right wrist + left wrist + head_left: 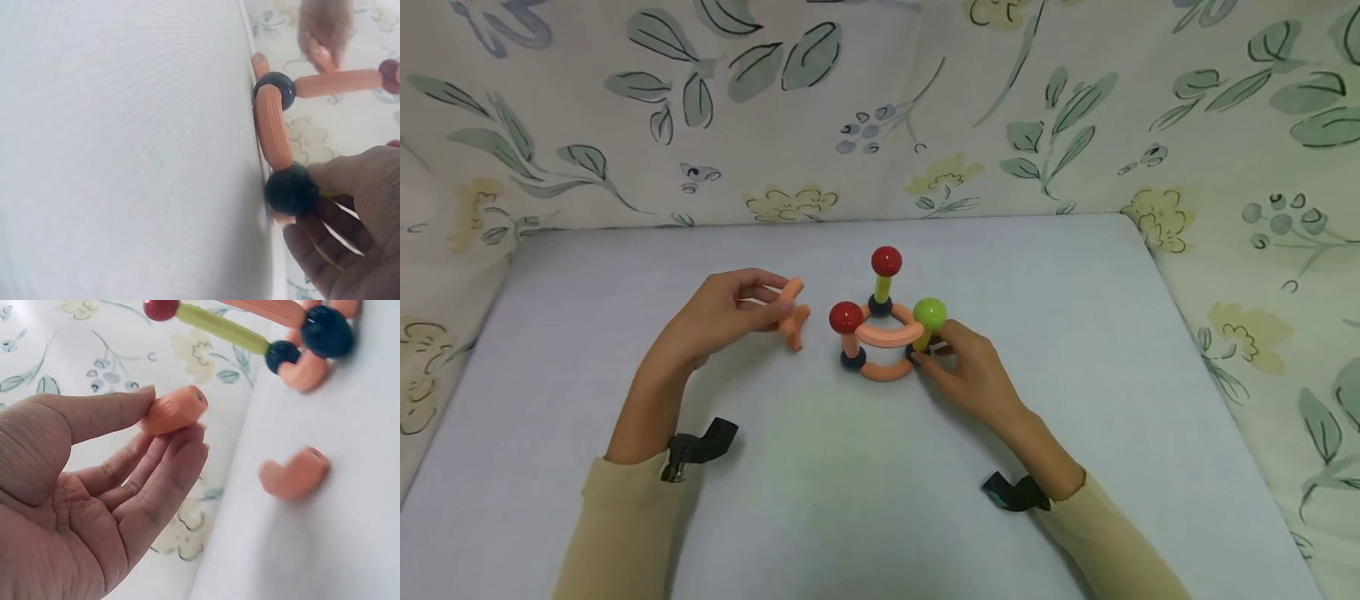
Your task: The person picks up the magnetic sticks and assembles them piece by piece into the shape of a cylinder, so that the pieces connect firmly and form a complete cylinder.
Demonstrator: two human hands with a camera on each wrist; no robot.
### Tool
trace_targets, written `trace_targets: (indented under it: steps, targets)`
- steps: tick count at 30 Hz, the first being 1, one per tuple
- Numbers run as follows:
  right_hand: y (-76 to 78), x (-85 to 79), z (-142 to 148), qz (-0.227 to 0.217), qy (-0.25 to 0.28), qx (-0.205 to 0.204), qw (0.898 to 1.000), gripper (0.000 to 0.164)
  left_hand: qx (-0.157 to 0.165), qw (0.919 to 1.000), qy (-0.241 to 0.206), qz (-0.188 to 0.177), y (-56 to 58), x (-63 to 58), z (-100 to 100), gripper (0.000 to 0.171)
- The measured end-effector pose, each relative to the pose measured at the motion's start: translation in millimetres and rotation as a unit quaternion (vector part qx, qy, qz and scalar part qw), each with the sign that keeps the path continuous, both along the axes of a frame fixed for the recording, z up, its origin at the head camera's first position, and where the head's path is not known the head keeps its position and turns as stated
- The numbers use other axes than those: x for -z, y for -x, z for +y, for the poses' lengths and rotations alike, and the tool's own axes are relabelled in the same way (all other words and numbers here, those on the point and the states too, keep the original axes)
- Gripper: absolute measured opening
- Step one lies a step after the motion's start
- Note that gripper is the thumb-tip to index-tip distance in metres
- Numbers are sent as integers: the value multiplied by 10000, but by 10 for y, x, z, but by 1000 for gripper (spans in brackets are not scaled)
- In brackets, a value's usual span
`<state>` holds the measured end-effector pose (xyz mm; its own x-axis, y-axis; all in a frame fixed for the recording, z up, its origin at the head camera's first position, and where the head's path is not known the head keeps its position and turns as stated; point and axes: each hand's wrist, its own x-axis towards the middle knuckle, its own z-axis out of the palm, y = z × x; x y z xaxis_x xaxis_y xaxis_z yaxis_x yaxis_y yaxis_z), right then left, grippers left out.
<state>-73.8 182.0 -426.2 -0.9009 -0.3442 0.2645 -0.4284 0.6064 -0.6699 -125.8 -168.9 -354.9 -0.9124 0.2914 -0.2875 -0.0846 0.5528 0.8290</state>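
Note:
My left hand [730,304] pinches a curved orange stick [175,411] between thumb and fingertips, above the table. Below it, a second curved orange stick [294,475] lies on the surface. To the right stands a small frame of balls and sticks, its base made of curved orange sticks [886,372] and dark blue balls [853,359]. Its uprights carry two red balls [887,261] and a green ball [930,313]. One curved orange stick [889,337] spans the front at the top. My right hand [973,375] grips the right corner's dark blue ball [292,190], under the yellow upright.
The white tabletop [850,500] reaches back to a floral cloth [880,108], which also hangs at both sides. A black strap [703,446] circles the left wrist, and another black strap [1017,492] circles the right.

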Motion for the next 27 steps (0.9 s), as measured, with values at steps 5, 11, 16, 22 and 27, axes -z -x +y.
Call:
trace_targets:
  steps: [5,11,16,22,27]
  targets:
    - [15,19,-14,-11,0,-46,10000,34,66,9987,-466,211,99,-174,162,47]
    - [14,33,-14,-33,-27,5,10000,36,128,9963,-841,135,189,-256,358,45]
    - [24,31,-31,-91,41,-131,9999,38,200,9958,-893,87,190,-222,430,44]
    - [34,26,-8,-73,28,-88,9999,41,173,9924,-1197,217,224,-160,529,42]
    - [34,33,7,-164,13,-53,9999,46,170,9919,-1245,198,230,-119,597,44]
